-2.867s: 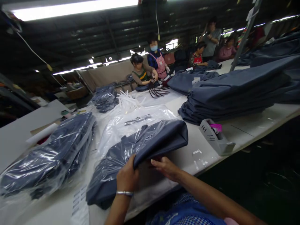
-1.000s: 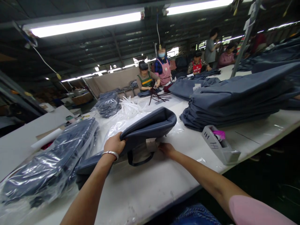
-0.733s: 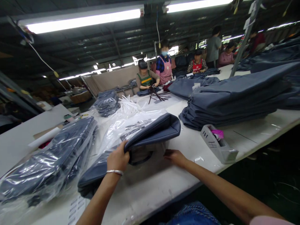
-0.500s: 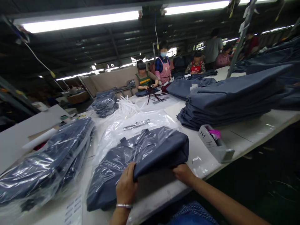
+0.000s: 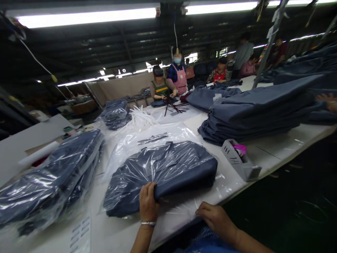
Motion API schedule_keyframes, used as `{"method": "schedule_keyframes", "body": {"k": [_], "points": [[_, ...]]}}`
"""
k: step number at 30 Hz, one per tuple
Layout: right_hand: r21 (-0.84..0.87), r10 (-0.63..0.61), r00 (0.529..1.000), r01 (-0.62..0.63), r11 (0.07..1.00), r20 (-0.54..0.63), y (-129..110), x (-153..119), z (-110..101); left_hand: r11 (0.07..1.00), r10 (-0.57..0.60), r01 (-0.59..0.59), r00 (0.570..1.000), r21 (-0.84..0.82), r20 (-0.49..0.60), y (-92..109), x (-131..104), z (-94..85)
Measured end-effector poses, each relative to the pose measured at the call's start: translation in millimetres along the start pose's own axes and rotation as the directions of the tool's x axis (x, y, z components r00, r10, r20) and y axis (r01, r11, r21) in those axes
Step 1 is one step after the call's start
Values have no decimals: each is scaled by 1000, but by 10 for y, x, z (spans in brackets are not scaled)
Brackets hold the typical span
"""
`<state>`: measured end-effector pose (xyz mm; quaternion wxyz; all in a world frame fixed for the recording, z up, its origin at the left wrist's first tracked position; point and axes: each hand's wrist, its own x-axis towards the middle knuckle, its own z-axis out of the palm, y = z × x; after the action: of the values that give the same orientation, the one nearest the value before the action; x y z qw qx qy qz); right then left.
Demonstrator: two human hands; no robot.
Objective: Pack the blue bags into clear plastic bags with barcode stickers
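A dark blue-grey fabric bag [image 5: 181,179] lies in front of me on the table, largely covered by a clear plastic bag [image 5: 147,167]. My left hand [image 5: 149,202], with a bracelet at the wrist, is closed on the near edge of the fabric bag, the thumb hidden beneath. At the table's front edge my right hand [image 5: 217,218] pinches the loose rim of the plastic bag, which stretches in creases toward the fabric bag.
Plastic-wrapped bags [image 5: 58,172] lie at left, and another wrapped pile [image 5: 116,112] sits behind. A tall stack of blue-grey bags [image 5: 252,109] and a grey plastic basket [image 5: 237,160] stand at right. White strips [image 5: 142,116] lie farther back. Several people work across the table.
The plastic now covers more of the fabric bag's right side. My right hand has come back from the fabric toward me, pulling the plastic rim. The fabric bag lies flatter.
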<state>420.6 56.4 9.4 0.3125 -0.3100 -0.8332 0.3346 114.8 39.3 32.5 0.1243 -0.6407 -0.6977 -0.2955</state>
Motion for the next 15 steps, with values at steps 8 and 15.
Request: {"method": "schedule_keyframes", "body": {"k": [8,15], "points": [[787,436,689,-613,-76,579,-591,585,411,993,-79,87,991,-80,105,307,-48,-126],[816,547,606,-395,-423,577,-701,1114,908,992,67,-52,989,-112,131,103,-242,-797]]}}
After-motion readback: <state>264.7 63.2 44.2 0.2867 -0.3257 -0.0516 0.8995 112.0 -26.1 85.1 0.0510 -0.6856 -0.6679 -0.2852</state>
